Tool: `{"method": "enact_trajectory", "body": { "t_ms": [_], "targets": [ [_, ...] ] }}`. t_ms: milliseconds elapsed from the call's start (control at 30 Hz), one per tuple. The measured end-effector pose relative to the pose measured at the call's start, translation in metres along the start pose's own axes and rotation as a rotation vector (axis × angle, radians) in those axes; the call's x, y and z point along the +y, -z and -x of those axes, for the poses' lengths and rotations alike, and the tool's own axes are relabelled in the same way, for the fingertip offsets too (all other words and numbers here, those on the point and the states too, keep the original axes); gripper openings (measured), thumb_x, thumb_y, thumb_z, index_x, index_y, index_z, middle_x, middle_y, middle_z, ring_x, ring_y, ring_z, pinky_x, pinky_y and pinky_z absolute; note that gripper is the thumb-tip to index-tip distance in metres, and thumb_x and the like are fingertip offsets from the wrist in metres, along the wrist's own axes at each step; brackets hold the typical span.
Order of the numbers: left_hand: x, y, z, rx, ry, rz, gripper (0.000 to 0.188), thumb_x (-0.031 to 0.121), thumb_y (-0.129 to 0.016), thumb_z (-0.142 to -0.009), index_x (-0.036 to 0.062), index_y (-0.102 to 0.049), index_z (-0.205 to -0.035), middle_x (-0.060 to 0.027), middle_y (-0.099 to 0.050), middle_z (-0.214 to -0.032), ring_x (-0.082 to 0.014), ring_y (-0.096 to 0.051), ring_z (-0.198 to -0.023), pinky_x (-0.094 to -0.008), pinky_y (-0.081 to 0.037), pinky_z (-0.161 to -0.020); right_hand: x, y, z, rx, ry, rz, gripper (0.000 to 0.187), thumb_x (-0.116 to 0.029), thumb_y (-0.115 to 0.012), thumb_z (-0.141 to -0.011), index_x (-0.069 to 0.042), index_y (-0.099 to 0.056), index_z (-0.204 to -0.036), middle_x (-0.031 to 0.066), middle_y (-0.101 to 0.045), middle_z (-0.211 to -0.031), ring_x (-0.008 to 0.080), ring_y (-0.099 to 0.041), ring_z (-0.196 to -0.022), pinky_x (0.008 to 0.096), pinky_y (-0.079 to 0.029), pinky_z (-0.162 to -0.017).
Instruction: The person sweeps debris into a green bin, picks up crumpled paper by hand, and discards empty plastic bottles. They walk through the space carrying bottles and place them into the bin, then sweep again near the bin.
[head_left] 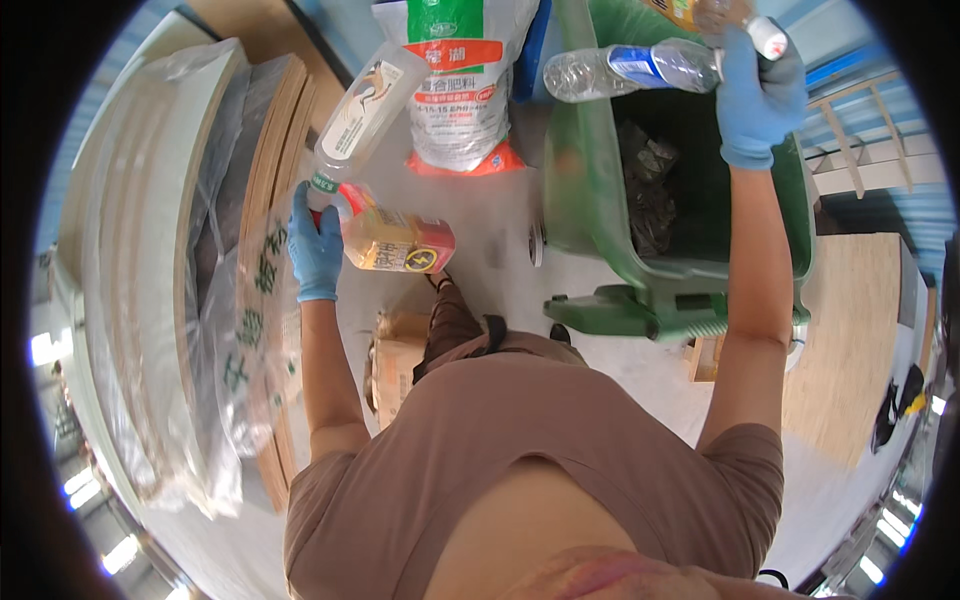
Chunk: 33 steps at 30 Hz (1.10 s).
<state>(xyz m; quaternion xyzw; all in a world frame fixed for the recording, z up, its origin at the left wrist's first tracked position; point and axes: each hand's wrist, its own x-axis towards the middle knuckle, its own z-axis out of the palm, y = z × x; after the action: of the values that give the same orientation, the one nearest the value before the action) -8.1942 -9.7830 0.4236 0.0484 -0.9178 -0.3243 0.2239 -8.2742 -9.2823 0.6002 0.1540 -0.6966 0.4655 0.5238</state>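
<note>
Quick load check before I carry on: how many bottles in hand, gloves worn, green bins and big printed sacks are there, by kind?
Bottles in hand: 4
Gloves: 2
Green bin: 1
Printed sack: 1
Total: 8

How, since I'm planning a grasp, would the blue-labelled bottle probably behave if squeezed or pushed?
The blue-labelled bottle looks empty, so it is probably light. Its thin-looking clear sides would likely dent. Its rounded body might roll.

Brown short-sleeved shirt (520,415), blue gloves (748,125)
</note>
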Motion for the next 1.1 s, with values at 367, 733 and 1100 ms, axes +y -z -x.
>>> {"method": "enact_trajectory", "body": {
  "t_ms": [367, 733, 1100],
  "targets": [
    [-0.064, -0.008, -0.159, -0.134, 0.018, 0.189, 0.048, 0.008, -0.06, -0.092, 0.0013, -0.05, -0.139, -0.0207, -0.064, -0.127, -0.0309, -0.063, -0.118, -0.0386, -0.048, -0.1, 0.111, -0.231, -0.038, -0.112, 0.383, 0.446, 0.039, -0.028, -0.086, -0.075, -0.005, -0.067, -0.101, 0.0069, -0.068, -0.075, 0.0234, -0.064, -0.058, 0.0328, -0.052, -0.057],
    [-0.081, -0.029, -0.25, -0.095, 0.145, 0.12, 0.05, 0.009, -0.06, -0.09, 0.0017, -0.051, -0.139, -0.0202, -0.064, -0.126, -0.0308, -0.063, -0.116, -0.0395, -0.048, -0.098, 0.219, -0.407, -0.076, -0.511, 0.827, 0.371, 0.056, -0.03, -0.084, -0.074, -0.008, -0.06, -0.119, 0.0015, -0.061, -0.063, 0.0232, -0.061, -0.053, 0.0359, -0.049, -0.053],
    [-0.066, -0.099, -0.357, 0.007, 0.313, 0.091, 0.051, 0.011, -0.06, -0.09, 0.0005, -0.05, -0.139, -0.0205, -0.064, -0.123, -0.0317, -0.064, -0.11, -0.0404, -0.049, -0.096, 0.409, -0.546, -0.034, -0.866, 0.518, 0.2, 0.043, -0.035, -0.074, -0.082, -0.011, -0.058, -0.114, 0.0076, -0.067, -0.069, 0.0263, -0.067, -0.062, 0.0402, -0.051, -0.061]
  ]
}}
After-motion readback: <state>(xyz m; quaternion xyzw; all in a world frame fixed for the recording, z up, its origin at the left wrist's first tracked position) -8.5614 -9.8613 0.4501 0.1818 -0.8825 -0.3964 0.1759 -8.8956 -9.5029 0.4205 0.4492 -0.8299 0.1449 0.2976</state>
